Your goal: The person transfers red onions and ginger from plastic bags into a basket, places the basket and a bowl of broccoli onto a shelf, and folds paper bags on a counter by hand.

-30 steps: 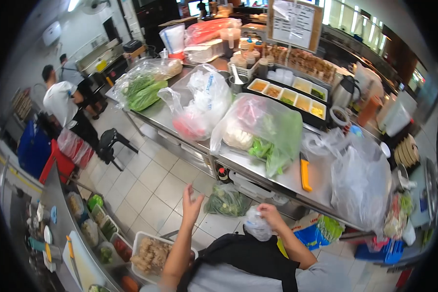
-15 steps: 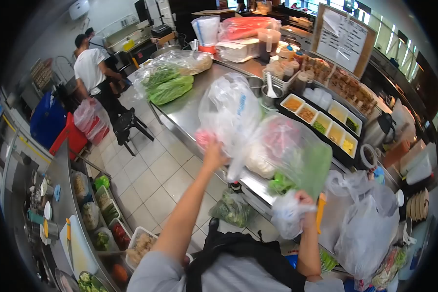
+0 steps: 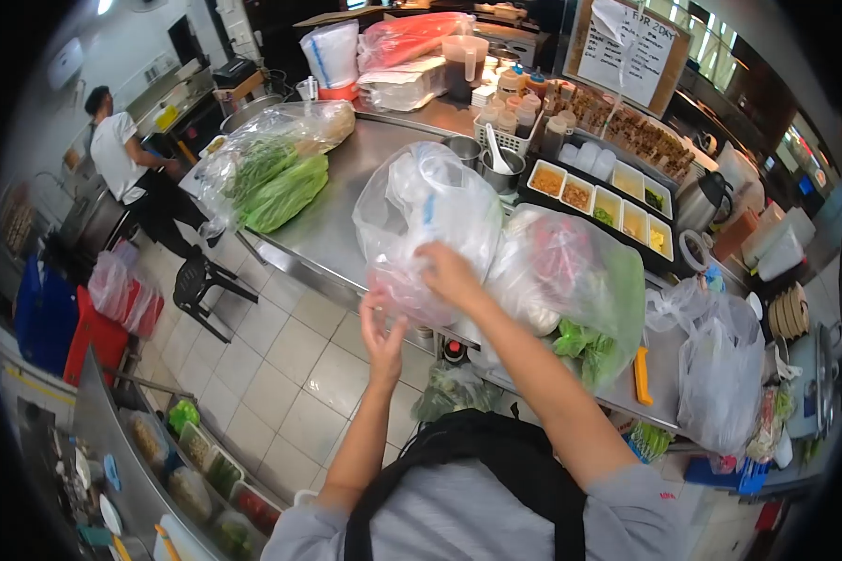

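Observation:
A clear plastic bag (image 3: 430, 201) with pale, partly pinkish contents sits on the steel worktable in front of me. My right hand (image 3: 451, 277) reaches across to its near side, fingers bent against the film and seemingly gripping it. At the bag's lower left edge is my left hand (image 3: 381, 338), its fingers curved and apart, close to or touching the plastic. Just right stands another clear bag (image 3: 557, 266) holding white and pink items, with green leaves (image 3: 580, 341) at its front. An orange-handled tool (image 3: 642, 376) lies beside that bag; its other end is hidden.
Bagged leafy greens (image 3: 285, 192) lie at the table's left end. Containers of chopped ingredients (image 3: 603, 208) and sauce bottles (image 3: 510, 103) line the back. More plastic bags (image 3: 720, 374) occupy the right. A black stool (image 3: 206, 290) and another person (image 3: 122, 154) are on the left.
My right hand has moved left to the large bag and no longer holds the small plastic bag. My left hand has drawn back slightly, down and left. The view has shifted.

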`<action>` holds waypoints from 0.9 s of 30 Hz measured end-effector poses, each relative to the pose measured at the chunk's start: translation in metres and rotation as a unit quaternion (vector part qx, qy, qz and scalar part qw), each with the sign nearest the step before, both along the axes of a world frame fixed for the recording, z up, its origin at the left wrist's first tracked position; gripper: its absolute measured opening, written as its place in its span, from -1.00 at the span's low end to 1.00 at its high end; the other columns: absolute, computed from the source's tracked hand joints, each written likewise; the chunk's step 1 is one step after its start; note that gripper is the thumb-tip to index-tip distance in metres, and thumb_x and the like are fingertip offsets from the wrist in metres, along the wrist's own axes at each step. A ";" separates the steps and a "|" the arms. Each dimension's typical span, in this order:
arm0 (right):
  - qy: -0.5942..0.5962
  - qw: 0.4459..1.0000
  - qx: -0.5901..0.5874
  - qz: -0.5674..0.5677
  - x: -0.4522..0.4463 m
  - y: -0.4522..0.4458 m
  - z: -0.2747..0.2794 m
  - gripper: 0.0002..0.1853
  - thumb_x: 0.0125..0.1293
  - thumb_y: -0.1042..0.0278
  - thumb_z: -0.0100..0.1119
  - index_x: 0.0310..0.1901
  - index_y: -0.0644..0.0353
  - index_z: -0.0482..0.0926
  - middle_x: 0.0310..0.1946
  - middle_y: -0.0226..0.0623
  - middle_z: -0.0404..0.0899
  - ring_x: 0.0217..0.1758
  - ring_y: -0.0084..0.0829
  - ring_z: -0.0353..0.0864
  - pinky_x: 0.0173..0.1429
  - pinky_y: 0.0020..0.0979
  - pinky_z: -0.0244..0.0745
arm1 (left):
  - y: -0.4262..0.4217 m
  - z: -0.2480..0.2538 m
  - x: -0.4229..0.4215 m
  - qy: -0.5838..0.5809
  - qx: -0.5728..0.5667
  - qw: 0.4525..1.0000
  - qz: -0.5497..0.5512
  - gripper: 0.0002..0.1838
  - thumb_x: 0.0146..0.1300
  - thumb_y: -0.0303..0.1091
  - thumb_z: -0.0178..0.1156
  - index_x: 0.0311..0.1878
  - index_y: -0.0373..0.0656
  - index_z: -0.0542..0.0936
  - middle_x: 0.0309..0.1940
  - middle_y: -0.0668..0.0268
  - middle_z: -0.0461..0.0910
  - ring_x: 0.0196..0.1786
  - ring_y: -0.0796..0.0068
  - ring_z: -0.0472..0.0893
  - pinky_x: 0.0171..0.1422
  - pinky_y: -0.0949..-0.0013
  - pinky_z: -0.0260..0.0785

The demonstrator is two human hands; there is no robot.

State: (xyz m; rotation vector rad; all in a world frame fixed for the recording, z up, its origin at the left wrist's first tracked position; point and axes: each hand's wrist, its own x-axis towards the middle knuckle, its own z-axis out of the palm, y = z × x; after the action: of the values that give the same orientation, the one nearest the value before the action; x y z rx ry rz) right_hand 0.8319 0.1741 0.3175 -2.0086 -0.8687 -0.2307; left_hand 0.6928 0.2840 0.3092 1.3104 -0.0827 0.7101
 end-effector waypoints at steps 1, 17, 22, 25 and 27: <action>0.012 0.999 -0.049 -0.011 -0.003 0.014 -0.016 -0.66 -0.03 0.50 0.13 -0.13 0.13 0.51 -0.20 -0.08 0.47 -0.12 -0.08 0.49 -0.02 -0.24 0.41 | 0.006 0.005 0.011 0.096 -0.036 0.992 0.072 -0.70 0.08 -0.34 0.27 -0.16 -0.28 0.49 0.10 0.10 0.25 0.17 0.28 0.28 0.19 0.32 0.18; 0.001 0.991 -0.041 0.126 -0.017 0.112 -0.059 -0.63 -0.18 0.53 0.22 -0.20 0.20 0.59 -0.18 -0.13 0.49 -0.06 -0.10 0.48 0.01 -0.22 0.40 | 0.091 -0.071 0.011 0.175 -0.168 0.970 0.004 -0.60 0.26 -0.37 0.08 0.13 -0.32 0.35 -0.01 0.16 0.47 0.04 0.34 0.46 0.09 0.29 0.35; 0.054 0.996 -0.065 0.020 -0.016 0.068 -0.007 -0.57 -0.11 0.46 0.21 -0.09 0.26 0.54 -0.11 -0.04 0.48 -0.02 -0.06 0.49 0.06 -0.23 0.39 | 0.070 -0.057 0.055 0.164 -0.075 0.984 -0.003 -0.66 0.26 -0.32 0.12 0.04 -0.29 0.41 -0.09 0.22 0.50 -0.12 0.46 0.52 -0.07 0.36 0.42; 0.084 0.991 -0.099 -0.024 -0.027 0.042 0.031 -0.56 -0.04 0.51 0.12 -0.02 0.29 0.51 -0.05 -0.02 0.47 0.00 -0.06 0.48 0.08 -0.24 0.38 | 0.059 -0.039 0.078 0.182 -0.062 0.981 0.003 -0.71 0.26 -0.27 0.14 -0.07 -0.28 0.44 -0.20 0.24 0.53 -0.23 0.50 0.54 -0.19 0.42 0.43; 0.092 0.985 -0.127 -0.070 -0.038 0.019 0.050 -0.57 -0.01 0.51 0.10 -0.01 0.28 0.50 -0.03 -0.02 0.47 0.02 -0.07 0.48 0.09 -0.25 0.37 | 0.042 -0.022 0.090 0.171 -0.081 0.982 0.022 -0.72 0.25 -0.18 0.16 -0.27 -0.23 0.45 -0.39 0.28 0.52 -0.43 0.57 0.52 -0.44 0.52 0.38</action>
State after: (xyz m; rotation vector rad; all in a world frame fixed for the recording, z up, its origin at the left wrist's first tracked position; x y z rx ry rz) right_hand 0.7936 0.1930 0.3677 -2.2899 -0.6682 -0.0110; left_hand 0.7832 0.3256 0.2874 1.2629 0.2784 0.5087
